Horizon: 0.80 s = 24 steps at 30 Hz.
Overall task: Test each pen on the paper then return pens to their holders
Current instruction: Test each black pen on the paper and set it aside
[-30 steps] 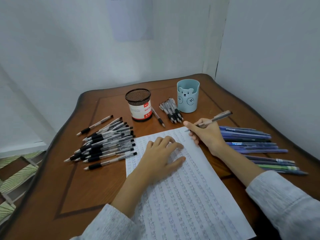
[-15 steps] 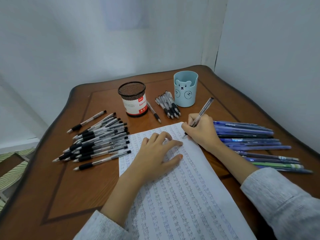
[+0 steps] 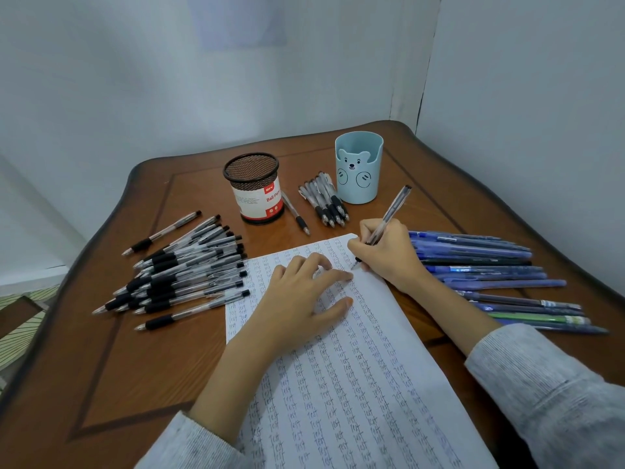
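A lined sheet of paper point(image 3: 368, 384) covered in rows of the written word "test" lies on the wooden table. My left hand point(image 3: 301, 299) rests flat on its upper part, fingers spread. My right hand point(image 3: 389, 255) grips a clear pen point(image 3: 392, 211) in a writing hold, its tip touching the paper near the top right corner. A black mesh holder point(image 3: 253, 187) and a light blue bear holder point(image 3: 358, 170) stand at the back; both look empty.
A heap of black-grip pens point(image 3: 182, 272) lies left of the paper. Several more point(image 3: 324, 203) lie between the holders, one point(image 3: 296, 213) by the mesh holder. Blue pens and one green pen point(image 3: 490, 265) lie to the right. Walls close in behind and right.
My right hand has swung the pen from nearly level to a steep writing angle and lowered its tip onto the paper. My left hand stays on the sheet. The camera has tilted down.
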### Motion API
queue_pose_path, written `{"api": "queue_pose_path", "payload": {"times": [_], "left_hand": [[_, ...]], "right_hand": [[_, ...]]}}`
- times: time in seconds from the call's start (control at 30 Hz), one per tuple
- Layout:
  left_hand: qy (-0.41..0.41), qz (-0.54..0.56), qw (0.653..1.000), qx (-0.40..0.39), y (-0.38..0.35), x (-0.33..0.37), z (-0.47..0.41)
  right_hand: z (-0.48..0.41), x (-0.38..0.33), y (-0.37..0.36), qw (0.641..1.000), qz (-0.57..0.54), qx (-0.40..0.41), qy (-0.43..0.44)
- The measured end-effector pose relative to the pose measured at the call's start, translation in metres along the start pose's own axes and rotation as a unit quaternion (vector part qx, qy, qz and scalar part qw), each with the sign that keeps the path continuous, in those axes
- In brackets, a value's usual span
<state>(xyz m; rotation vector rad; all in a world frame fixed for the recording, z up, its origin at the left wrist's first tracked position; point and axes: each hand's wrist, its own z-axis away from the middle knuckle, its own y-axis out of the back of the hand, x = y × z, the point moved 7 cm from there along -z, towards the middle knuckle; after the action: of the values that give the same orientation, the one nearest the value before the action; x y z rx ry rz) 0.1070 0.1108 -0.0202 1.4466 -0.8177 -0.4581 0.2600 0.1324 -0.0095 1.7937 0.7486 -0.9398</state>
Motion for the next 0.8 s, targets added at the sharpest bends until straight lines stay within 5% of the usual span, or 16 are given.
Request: {"api": "queue_pose_path", "payload": {"times": [0.8], "left_hand": [[-0.001, 0.012, 1.0, 0.007, 0.0002, 0.0006, 0.0009]], "right_hand": [[0.0007, 0.0002, 0.0041, 1.0, -0.004, 0.008, -0.001]]}}
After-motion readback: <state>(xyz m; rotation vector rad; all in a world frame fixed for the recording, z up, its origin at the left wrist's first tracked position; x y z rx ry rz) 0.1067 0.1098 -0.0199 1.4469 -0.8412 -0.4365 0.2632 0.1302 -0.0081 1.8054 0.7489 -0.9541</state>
